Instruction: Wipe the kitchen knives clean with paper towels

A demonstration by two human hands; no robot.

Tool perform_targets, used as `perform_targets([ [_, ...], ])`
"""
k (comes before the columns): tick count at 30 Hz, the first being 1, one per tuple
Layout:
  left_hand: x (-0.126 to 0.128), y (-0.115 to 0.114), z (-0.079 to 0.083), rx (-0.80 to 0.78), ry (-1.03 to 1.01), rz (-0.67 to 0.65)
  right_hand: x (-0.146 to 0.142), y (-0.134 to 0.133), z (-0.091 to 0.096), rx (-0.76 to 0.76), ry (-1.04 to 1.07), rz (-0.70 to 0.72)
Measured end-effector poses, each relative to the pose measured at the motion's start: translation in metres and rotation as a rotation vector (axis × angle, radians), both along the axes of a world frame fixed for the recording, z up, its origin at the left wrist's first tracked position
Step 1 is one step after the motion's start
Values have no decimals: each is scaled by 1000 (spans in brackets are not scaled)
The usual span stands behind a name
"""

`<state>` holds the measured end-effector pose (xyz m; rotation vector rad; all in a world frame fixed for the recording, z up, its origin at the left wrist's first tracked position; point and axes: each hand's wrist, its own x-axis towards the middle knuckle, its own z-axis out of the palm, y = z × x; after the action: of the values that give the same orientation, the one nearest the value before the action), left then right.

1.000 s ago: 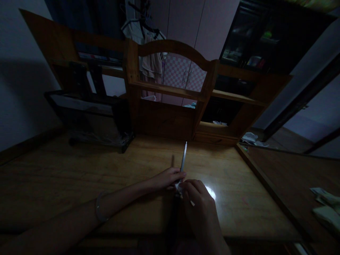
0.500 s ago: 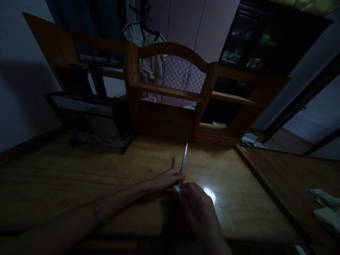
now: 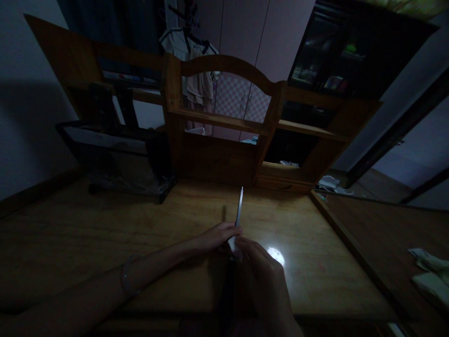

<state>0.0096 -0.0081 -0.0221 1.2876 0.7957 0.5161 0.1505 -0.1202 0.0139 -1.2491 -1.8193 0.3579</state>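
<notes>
My left hand [image 3: 222,234] is closed around a slim grey metal rod [image 3: 239,208], which stands up nearly upright with a narrow pale tip. Just below, my right hand [image 3: 263,264] pinches a crumpled white tissue [image 3: 232,244] against the rod's lower part. A dark, long shape [image 3: 228,290] runs down from there toward my body; its kind is too dim to make out. Both hands are above the front of the wooden table [image 3: 189,215]. Parts of my fingers are hidden behind the rod and tissue.
A wooden shelf unit [image 3: 217,157] rises along the table's back edge. At the back left stands a black-framed appliance [image 3: 119,159] partly wrapped in clear plastic. Light cloths [image 3: 431,276] lie on a brown surface at the right. A lamp reflection glares near my right hand.
The rod has shifted slightly left and stands a bit more upright. My right hand has moved a little up toward my left hand, with the tissue bunched between them.
</notes>
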Motion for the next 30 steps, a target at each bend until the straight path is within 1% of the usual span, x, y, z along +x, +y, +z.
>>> perform_targets([
  [4,0,3,-3,54,-19,35,-4,-2,-8,-25,-29,93],
  [6,-1,3,-2,63,-18,24,-2,-2,-6,-55,-46,121],
  [8,-3,1,0,65,-6,-6,4,-1,-1,-102,-19,150],
  [10,-4,-2,4,65,-5,-35,12,0,3,-145,33,132],
  [11,-5,-3,6,62,-13,-43,16,1,4,-156,55,102],
  [14,-5,-4,7,41,-68,-63,20,4,4,-143,73,18],
  [16,-4,-1,3,8,-101,-77,17,5,1,-137,76,23],
  [18,-5,4,-4,-25,-140,-61,11,4,-2,-128,57,44],
  [21,-5,10,-14,-86,-220,-34,4,2,-7,-97,-30,69],
  [23,-5,12,-17,-121,-256,-47,6,-1,-9,-84,-76,93],
  [25,-5,12,-17,-138,-266,-81,12,-5,-9,-98,-90,111],
  [28,-6,8,-12,-136,-259,-130,25,-9,-7,-114,-66,125],
  [30,-6,6,-9,-121,-238,-137,30,-11,-5,-105,-53,124],
])
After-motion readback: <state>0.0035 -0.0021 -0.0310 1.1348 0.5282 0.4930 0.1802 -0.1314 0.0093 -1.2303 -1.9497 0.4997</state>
